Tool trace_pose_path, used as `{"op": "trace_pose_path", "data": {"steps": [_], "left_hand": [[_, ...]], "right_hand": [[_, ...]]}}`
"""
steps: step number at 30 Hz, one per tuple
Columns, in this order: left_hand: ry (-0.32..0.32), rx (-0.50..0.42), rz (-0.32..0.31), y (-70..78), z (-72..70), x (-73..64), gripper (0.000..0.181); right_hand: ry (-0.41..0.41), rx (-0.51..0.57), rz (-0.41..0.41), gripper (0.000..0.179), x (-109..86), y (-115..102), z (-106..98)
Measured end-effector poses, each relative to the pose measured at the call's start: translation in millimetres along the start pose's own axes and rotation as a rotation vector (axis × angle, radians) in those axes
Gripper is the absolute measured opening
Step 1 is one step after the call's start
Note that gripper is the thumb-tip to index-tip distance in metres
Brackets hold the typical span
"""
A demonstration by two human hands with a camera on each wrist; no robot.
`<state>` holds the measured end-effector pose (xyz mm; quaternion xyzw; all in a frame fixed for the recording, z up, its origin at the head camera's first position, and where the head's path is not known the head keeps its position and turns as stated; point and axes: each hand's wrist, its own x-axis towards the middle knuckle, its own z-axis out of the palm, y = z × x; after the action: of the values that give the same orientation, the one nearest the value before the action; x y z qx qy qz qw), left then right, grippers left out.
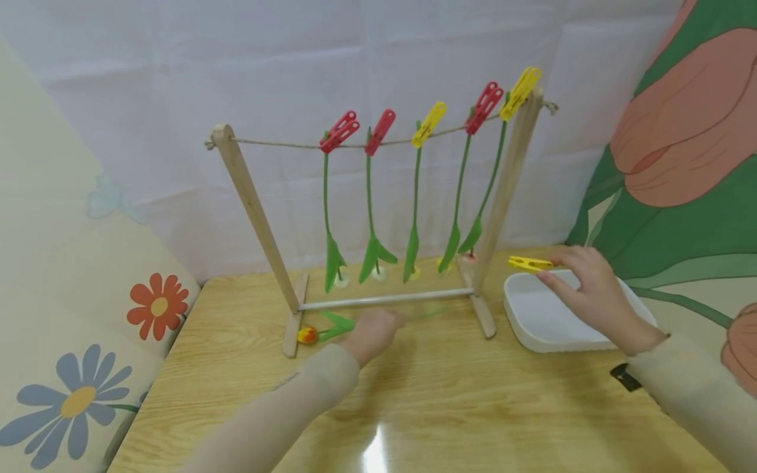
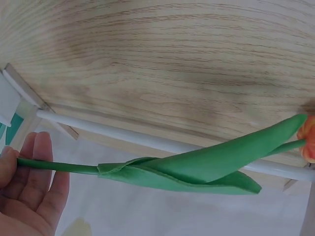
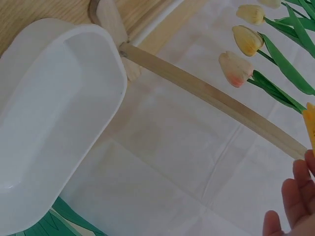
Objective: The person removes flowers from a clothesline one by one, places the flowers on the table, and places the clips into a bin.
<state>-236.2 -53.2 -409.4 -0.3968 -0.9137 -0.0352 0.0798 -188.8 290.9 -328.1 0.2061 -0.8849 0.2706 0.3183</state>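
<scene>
My left hand [image 1: 375, 335] pinches the bare stem of an artificial tulip [image 2: 206, 167] between thumb and fingers. The tulip lies sideways low over the table, its orange-yellow bloom pointing left in the head view. Over a white tray [image 1: 535, 341], my right hand [image 1: 591, 289] pinches a yellow clothespin [image 1: 529, 263] by one end. Only part of that clothespin shows at the right edge of the right wrist view. Several tulips hang bloom-down from a rope [image 1: 272, 143], held by red clothespins [image 1: 340, 133] and yellow clothespins [image 1: 430, 125].
A wooden stand [image 1: 254, 210] carries the rope between two posts, with a white bar [image 1: 378, 301] low across it. White cloth [image 1: 284, 59] hangs behind. The wood-grain table [image 1: 449, 407] spreads in front, and a dark object [image 1: 625, 377] is partly under the right sleeve.
</scene>
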Motion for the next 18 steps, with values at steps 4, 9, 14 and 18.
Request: {"op": "trace_pose_path", "data": {"steps": [4, 9, 14, 18], "left_hand": [[-0.026, 0.002, -0.019, 2.6, 1.7, 2.1, 0.026], [-0.066, 0.012, -0.049, 4.2, 4.7, 5.6, 0.031], [-0.089, -0.004, -0.076, 6.2, 7.4, 7.2, 0.028], [-0.098, -0.046, -0.066, 6.7, 12.1, 7.2, 0.018]], "right_hand": [[-0.019, -0.001, 0.028, 0.017, -2.6, 4.0, 1.3], [-0.044, -0.001, 0.067, 0.015, -4.9, 7.4, 2.2], [-0.083, -0.015, 0.097, 0.015, -6.2, 10.6, 2.5], [-0.111, -0.029, 0.125, 0.018, -9.3, 14.8, 1.9]]}}
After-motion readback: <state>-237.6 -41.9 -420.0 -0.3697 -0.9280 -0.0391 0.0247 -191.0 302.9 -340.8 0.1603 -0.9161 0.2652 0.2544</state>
